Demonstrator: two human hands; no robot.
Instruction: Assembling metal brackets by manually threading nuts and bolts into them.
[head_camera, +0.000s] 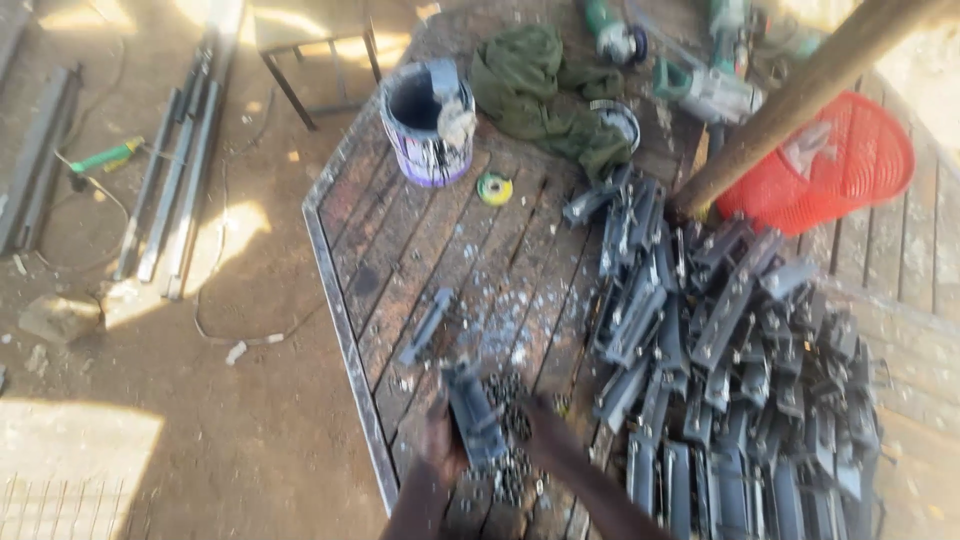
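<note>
Dark steel bracket (474, 415), channel-shaped, sits at the near edge of the wooden workbench (400, 250), held up off the boards. Left hand (440, 440) is wrapped around its lower left side, fingers closed on the metal. Motion blur hides the exact finger placement.

Right hand (535, 415) comes in from the lower right along a dark forearm, touching or just beside the bracket's right edge. Can't tell whether it grips or only rests there; blur is too heavy.

Under and around the bracket: a heap of small dark fasteners (510, 440), plus pale flecks scattered on the boards.

Just right of the hands: large pile of similar brackets (730, 380), stacked loosely, covering the bench's right half. 1 loose bracket (428, 325) lies alone on the boards, above and left of the held one.

Far end of the bench:
- paint can (428, 125), open, stained white and purple
- small yellow-green disc (494, 188) just beside it
- olive green cloth (545, 90), crumpled
- angle grinders (700, 85), green and grey bodies

Red mesh basket (825, 165) lies tipped on its side at the right, with a wooden pole (800, 95) crossing diagonally in front of it.

Dirt floor on the left holds long metal bars (175, 170) and a green-handled tool (108, 155) with a cable.
</note>
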